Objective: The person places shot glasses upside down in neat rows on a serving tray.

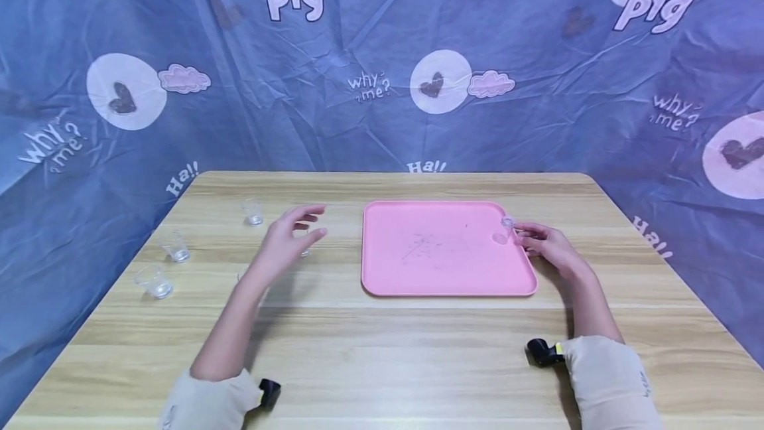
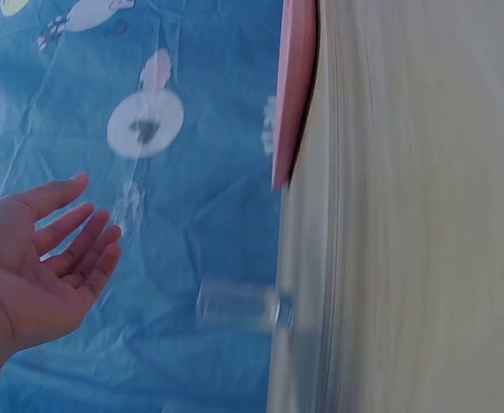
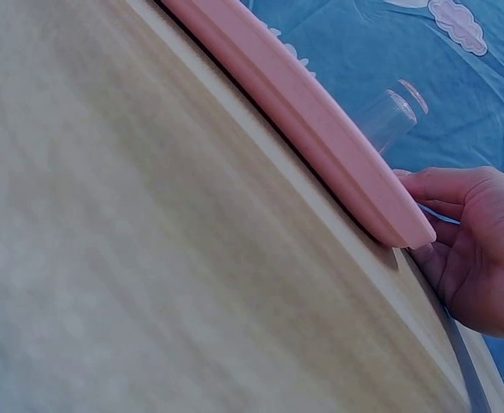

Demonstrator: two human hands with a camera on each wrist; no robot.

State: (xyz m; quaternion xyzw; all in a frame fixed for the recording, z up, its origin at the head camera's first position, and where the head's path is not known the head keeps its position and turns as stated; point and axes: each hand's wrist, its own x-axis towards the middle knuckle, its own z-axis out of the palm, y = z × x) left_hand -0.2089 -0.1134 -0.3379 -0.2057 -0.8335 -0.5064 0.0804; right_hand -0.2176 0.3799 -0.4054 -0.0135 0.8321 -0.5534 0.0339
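My left hand (image 1: 286, 241) hovers over the table with fingers spread and slightly bent, holding nothing. Just past its thumb a small clear glass (image 1: 306, 251), partly hidden in the head view, stands on the table; the left wrist view shows this glass (image 2: 239, 305) apart from the palm. My right hand (image 1: 552, 247) is at the right rim of the pink tray (image 1: 442, 277), fingertips close beside another clear glass (image 1: 507, 224) that stands upside down on the tray. In the right wrist view, the tray's rim hides the lower part of that glass (image 3: 390, 120).
At the left of the wooden table (image 1: 370, 363) stand several more clear glasses, one farther back (image 1: 253, 212), one near the left edge (image 1: 176, 247) and one in front of it (image 1: 156, 283). My left forearm partly covers another. A blue printed cloth (image 1: 382, 131) hangs behind.
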